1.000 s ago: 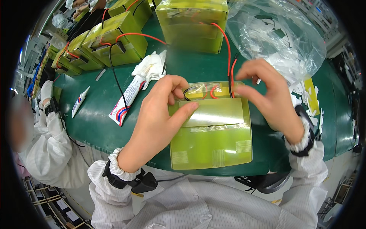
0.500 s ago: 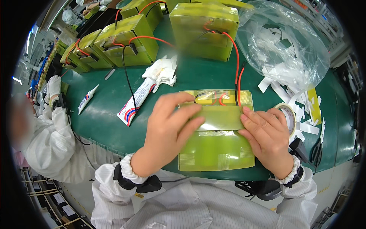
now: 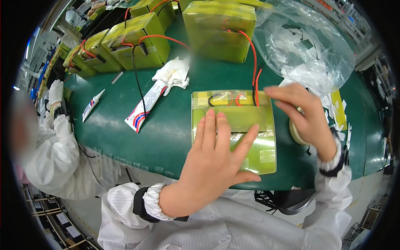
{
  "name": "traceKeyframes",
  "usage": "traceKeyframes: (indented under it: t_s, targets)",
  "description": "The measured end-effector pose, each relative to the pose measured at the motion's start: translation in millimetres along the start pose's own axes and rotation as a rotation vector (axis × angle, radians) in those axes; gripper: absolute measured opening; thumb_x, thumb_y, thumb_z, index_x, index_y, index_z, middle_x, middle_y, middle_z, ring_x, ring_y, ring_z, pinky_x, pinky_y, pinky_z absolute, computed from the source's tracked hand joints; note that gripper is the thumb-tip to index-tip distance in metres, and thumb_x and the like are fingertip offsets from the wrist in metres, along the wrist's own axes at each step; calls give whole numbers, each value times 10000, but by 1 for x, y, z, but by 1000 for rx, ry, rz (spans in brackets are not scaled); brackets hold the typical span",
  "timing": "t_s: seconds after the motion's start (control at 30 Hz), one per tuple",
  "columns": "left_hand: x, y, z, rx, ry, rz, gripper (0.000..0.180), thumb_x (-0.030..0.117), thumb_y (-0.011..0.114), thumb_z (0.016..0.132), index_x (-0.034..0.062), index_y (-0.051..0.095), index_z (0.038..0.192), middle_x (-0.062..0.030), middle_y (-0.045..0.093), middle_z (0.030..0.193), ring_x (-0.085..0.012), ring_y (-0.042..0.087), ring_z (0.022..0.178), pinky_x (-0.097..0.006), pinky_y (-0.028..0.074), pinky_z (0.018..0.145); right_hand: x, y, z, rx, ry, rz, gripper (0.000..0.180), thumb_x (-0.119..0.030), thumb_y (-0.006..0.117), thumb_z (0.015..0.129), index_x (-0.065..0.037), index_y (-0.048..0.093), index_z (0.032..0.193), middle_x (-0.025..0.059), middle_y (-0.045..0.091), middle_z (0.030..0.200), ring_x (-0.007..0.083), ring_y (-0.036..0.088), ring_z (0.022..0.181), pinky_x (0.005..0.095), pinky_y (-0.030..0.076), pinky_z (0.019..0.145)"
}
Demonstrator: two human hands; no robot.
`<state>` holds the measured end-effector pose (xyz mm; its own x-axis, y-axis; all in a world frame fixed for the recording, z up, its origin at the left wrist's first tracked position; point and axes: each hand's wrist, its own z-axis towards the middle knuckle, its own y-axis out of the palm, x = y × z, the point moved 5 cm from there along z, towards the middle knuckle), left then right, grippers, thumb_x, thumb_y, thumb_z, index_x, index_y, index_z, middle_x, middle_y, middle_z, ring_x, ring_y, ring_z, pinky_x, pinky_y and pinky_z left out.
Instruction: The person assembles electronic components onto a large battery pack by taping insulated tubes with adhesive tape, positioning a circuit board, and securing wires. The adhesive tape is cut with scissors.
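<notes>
A flat battery pack wrapped in yellow-green film [image 3: 264,156] lies on the green table in front of me. Across its upper part sits a smooth yellow-green rectangular sheet [image 3: 243,118]. My left hand [image 3: 212,166] rests over the pack, fingers spread, its fingertips on that sheet. Red and black wires [image 3: 255,89] come out of the pack's top end. My right hand [image 3: 306,114] is raised to the right of the pack, fingers stretched and holding nothing, near the wires. Below it a roll of tape [image 3: 295,132] is partly hidden.
Wrapped battery packs [image 3: 218,31] with red and black leads stand along the back. A large tube [image 3: 146,106], a crumpled white cloth [image 3: 174,73] and a small tube [image 3: 93,105] lie left. A clear plastic bag [image 3: 304,54] and white scraps are right. A co-worker's gloved hand [image 3: 56,91] is far left.
My left hand has come down and flattened onto the sheet. My right hand has let go of the sheet's right edge and moved up and right.
</notes>
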<state>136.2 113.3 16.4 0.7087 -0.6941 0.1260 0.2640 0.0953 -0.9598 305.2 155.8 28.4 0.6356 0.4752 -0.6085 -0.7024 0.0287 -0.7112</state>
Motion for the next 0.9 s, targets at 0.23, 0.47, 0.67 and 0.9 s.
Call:
traceKeyframes:
  t_s: [0.23, 0.47, 0.67, 0.9]
  targets:
    - [-35, -5, 18, 115, -7, -252, 594, 281, 712, 632, 70, 506, 1148, -168, 459, 1066, -347, 432, 1025, -398, 371, 876, 8, 20, 41, -297, -208, -5, 212, 42, 548, 746, 0, 608, 944, 116, 591, 909, 265, 559, 852, 311, 451, 742]
    - [-42, -5, 30, 93, 30, -345, 477, 118, 734, 597, -23, 522, 1001, -126, 468, 958, -300, 450, 906, -360, 394, 788, 11, 21, 32, -276, -78, 99, 197, 37, 548, 758, -11, 613, 938, 99, 505, 990, 213, 537, 859, 284, 448, 740]
    - [-46, -7, 37, 41, 19, -367, 456, 96, 741, 577, -6, 505, 953, -118, 466, 918, -285, 453, 880, -353, 387, 775, 17, 22, 45, -493, -49, 191, 100, -24, 563, 776, -13, 590, 871, 81, 488, 974, 191, 516, 854, 280, 428, 747]
    - [-45, -9, 48, -118, 67, -335, 422, 133, 729, 598, 16, 477, 915, -106, 458, 875, -286, 464, 868, -343, 382, 753, 29, 25, 46, -565, -27, 194, 141, -136, 600, 784, -39, 563, 879, 62, 469, 953, 169, 466, 881, 259, 374, 756]
